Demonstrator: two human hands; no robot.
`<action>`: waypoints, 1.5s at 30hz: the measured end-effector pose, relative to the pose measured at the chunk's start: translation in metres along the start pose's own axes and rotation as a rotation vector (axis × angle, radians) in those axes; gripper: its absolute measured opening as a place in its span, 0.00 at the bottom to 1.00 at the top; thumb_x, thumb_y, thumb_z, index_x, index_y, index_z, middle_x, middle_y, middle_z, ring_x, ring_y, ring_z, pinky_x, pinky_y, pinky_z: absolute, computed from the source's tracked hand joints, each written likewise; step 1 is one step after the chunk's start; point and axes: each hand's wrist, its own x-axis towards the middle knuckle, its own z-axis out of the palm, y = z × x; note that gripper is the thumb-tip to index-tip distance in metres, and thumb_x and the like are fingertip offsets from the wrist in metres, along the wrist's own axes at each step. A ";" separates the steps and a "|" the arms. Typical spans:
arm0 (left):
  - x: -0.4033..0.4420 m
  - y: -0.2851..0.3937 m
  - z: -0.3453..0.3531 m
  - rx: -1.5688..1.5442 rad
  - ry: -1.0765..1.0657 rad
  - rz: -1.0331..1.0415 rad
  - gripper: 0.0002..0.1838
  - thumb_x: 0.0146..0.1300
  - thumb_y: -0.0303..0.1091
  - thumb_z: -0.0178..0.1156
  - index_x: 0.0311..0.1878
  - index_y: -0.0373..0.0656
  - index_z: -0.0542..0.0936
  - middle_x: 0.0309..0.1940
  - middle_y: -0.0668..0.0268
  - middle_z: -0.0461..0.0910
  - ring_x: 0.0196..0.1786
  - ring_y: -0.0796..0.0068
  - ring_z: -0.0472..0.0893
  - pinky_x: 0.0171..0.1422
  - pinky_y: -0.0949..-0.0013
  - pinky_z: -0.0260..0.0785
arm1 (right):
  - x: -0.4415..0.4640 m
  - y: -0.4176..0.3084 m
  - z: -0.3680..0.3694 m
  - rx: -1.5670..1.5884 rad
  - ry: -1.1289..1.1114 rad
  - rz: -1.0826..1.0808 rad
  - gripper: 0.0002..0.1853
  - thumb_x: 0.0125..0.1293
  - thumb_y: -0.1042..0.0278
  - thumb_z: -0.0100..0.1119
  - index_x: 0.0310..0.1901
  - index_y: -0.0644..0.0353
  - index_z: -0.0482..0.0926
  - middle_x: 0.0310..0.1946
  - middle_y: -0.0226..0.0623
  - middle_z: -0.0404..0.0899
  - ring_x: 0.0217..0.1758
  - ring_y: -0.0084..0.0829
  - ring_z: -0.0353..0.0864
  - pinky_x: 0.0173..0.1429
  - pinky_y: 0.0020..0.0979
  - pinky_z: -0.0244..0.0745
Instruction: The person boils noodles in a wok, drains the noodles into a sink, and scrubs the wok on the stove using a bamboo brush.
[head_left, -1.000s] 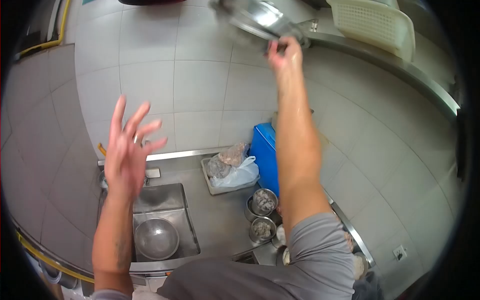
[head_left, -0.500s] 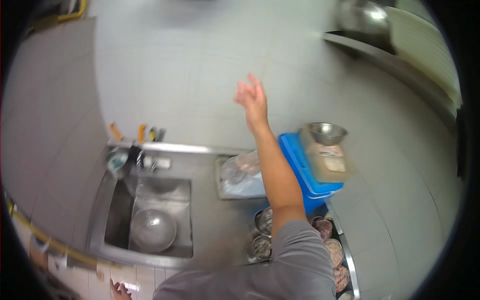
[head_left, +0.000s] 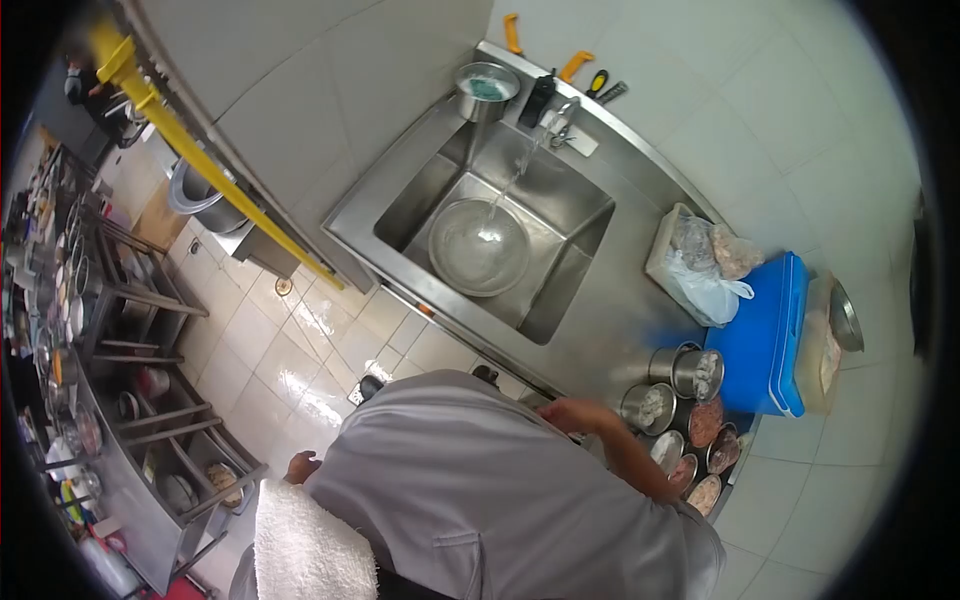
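Steel pots [head_left: 632, 410], three of them, stand on the worktop [head_left: 595, 325] at its right end; two show pale pieces inside, and the nearest is just beside the right hand [head_left: 570, 415]. That hand hangs over the worktop's front edge, its fingers partly hidden by the shirt, so I cannot tell whether they grip anything. Away at the other side, the left hand [head_left: 302, 466] is low by the body above the tiled floor [head_left: 235, 320], also partly covered; I cannot tell how its fingers stand. Beside the pots are at least five round containers [head_left: 667, 452], four with meat [head_left: 706, 422] in them. One blue cooler [head_left: 757, 335] stands behind these, next to one tray [head_left: 660, 252] carrying one white bag [head_left: 705, 290] and two clear bags [head_left: 735, 250]. One sink [head_left: 555, 270] holds one metal bowl [head_left: 445, 255], with water running into it from one tap [head_left: 567, 108]. Four handles line the back edge: two orange handles [head_left: 576, 67], one yellow-and-black handle [head_left: 598, 82] and one dark handle [head_left: 612, 93].
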 end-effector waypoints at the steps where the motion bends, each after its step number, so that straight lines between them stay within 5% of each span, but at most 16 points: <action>1: -0.005 -0.007 -0.013 -0.045 -0.005 -0.035 0.30 0.63 0.49 0.69 0.63 0.40 0.84 0.55 0.50 0.88 0.59 0.51 0.86 0.69 0.57 0.77 | 0.018 0.007 0.010 0.209 0.103 -0.097 0.09 0.69 0.68 0.65 0.49 0.57 0.86 0.39 0.30 0.87 0.37 0.26 0.86 0.42 0.32 0.84; 3: 0.001 -0.020 -0.030 -0.022 0.098 0.019 0.29 0.64 0.47 0.68 0.63 0.39 0.84 0.56 0.50 0.88 0.61 0.52 0.86 0.70 0.58 0.76 | 0.033 0.004 0.015 0.420 0.205 -0.191 0.06 0.68 0.67 0.66 0.44 0.57 0.87 0.33 0.29 0.86 0.35 0.25 0.84 0.40 0.32 0.81; 5: -0.007 -0.030 -0.075 -0.064 0.081 -0.019 0.29 0.64 0.46 0.68 0.64 0.39 0.84 0.56 0.49 0.88 0.61 0.53 0.86 0.70 0.58 0.76 | 0.039 -0.025 -0.007 -0.235 0.664 0.067 0.03 0.67 0.70 0.66 0.38 0.58 0.86 0.28 0.30 0.85 0.35 0.25 0.85 0.39 0.32 0.80; 8: 0.012 -0.026 -0.134 -0.148 0.147 -0.122 0.29 0.63 0.42 0.68 0.65 0.36 0.82 0.53 0.44 0.88 0.58 0.51 0.87 0.68 0.57 0.78 | 0.081 -0.027 -0.047 0.043 0.666 0.063 0.04 0.67 0.69 0.67 0.38 0.59 0.86 0.26 0.32 0.85 0.32 0.27 0.86 0.40 0.34 0.80; 10: 0.033 -0.041 -0.145 -0.270 0.240 -0.141 0.30 0.63 0.41 0.68 0.66 0.36 0.81 0.53 0.43 0.88 0.58 0.51 0.87 0.67 0.57 0.78 | 0.097 -0.043 -0.086 -0.556 0.991 -0.219 0.05 0.67 0.67 0.68 0.39 0.59 0.87 0.26 0.32 0.85 0.32 0.26 0.86 0.37 0.33 0.80; 24: -0.105 0.053 -0.142 -0.371 0.463 -0.325 0.29 0.61 0.37 0.66 0.66 0.37 0.81 0.49 0.47 0.89 0.54 0.51 0.88 0.64 0.55 0.78 | 0.259 -0.233 -0.455 1.312 0.947 -0.760 0.16 0.76 0.65 0.59 0.57 0.68 0.80 0.49 0.48 0.84 0.54 0.46 0.86 0.64 0.44 0.84; 27: -0.138 0.059 -0.096 -0.426 0.402 -0.424 0.29 0.60 0.38 0.67 0.65 0.39 0.83 0.48 0.48 0.89 0.53 0.50 0.88 0.63 0.53 0.78 | 0.218 -0.255 -0.497 -0.208 1.776 0.023 0.33 0.69 0.58 0.62 0.70 0.69 0.72 0.69 0.60 0.76 0.74 0.54 0.74 0.81 0.43 0.68; 29: -0.132 0.058 -0.073 -0.332 0.417 -0.395 0.28 0.59 0.40 0.68 0.63 0.40 0.84 0.47 0.48 0.89 0.53 0.49 0.88 0.63 0.51 0.79 | 0.191 -0.164 -0.537 -1.264 1.535 0.440 0.36 0.74 0.54 0.56 0.77 0.68 0.65 0.79 0.57 0.64 0.85 0.48 0.58 0.89 0.41 0.51; 31: -0.163 0.085 -0.012 -0.464 0.454 -0.562 0.28 0.59 0.41 0.68 0.63 0.42 0.84 0.51 0.47 0.89 0.56 0.49 0.87 0.66 0.53 0.78 | 0.226 -0.208 -0.555 -0.902 1.496 0.201 0.40 0.76 0.44 0.53 0.78 0.68 0.64 0.77 0.54 0.68 0.81 0.50 0.67 0.83 0.43 0.63; 35: -0.158 0.105 0.033 -0.599 0.304 -0.635 0.29 0.60 0.45 0.67 0.63 0.42 0.85 0.59 0.48 0.86 0.65 0.50 0.83 0.73 0.56 0.74 | 0.211 -0.111 -0.607 -1.631 1.273 0.331 0.21 0.75 0.58 0.50 0.51 0.61 0.90 0.54 0.49 0.88 0.64 0.46 0.83 0.83 0.57 0.57; 36: -0.155 0.108 0.036 -0.575 0.263 -0.645 0.29 0.60 0.46 0.67 0.63 0.43 0.85 0.60 0.49 0.86 0.66 0.50 0.83 0.73 0.56 0.74 | 0.209 -0.108 -0.621 -1.873 1.191 0.432 0.20 0.72 0.58 0.52 0.52 0.62 0.88 0.59 0.50 0.85 0.61 0.53 0.84 0.71 0.57 0.71; 37: -0.156 0.099 0.035 -0.521 0.215 -0.644 0.29 0.60 0.46 0.66 0.64 0.44 0.85 0.60 0.50 0.86 0.66 0.51 0.83 0.73 0.56 0.74 | 0.200 -0.117 -0.616 -1.493 1.090 0.515 0.21 0.70 0.55 0.56 0.53 0.62 0.88 0.59 0.50 0.85 0.59 0.53 0.85 0.68 0.53 0.77; 39: -0.145 0.103 0.041 -0.594 0.183 -0.686 0.28 0.60 0.46 0.66 0.62 0.44 0.86 0.59 0.51 0.86 0.65 0.51 0.83 0.73 0.56 0.74 | 0.198 -0.090 -0.611 -1.103 1.719 0.310 0.23 0.71 0.52 0.58 0.57 0.61 0.86 0.60 0.46 0.85 0.59 0.44 0.86 0.58 0.47 0.83; 40: -0.138 0.103 0.044 -0.623 0.127 -0.701 0.27 0.60 0.46 0.66 0.60 0.44 0.87 0.59 0.52 0.87 0.65 0.52 0.84 0.72 0.56 0.74 | 0.172 -0.087 -0.602 -1.578 1.181 0.643 0.25 0.72 0.49 0.59 0.59 0.61 0.84 0.59 0.46 0.85 0.55 0.40 0.88 0.54 0.46 0.84; 42: -0.112 0.070 0.040 -0.603 0.237 -0.626 0.24 0.60 0.46 0.66 0.56 0.44 0.89 0.55 0.52 0.88 0.62 0.51 0.85 0.71 0.56 0.76 | 0.179 -0.093 -0.553 -1.758 0.991 0.613 0.19 0.71 0.53 0.58 0.50 0.56 0.89 0.46 0.42 0.89 0.53 0.45 0.88 0.59 0.42 0.80; 45: -0.070 0.030 -0.017 -0.924 0.576 -0.530 0.15 0.63 0.42 0.65 0.43 0.42 0.92 0.44 0.54 0.91 0.49 0.55 0.90 0.60 0.57 0.81 | 0.202 -0.125 -0.459 -0.900 1.123 0.458 0.19 0.73 0.54 0.58 0.55 0.59 0.85 0.48 0.47 0.86 0.52 0.47 0.86 0.57 0.47 0.81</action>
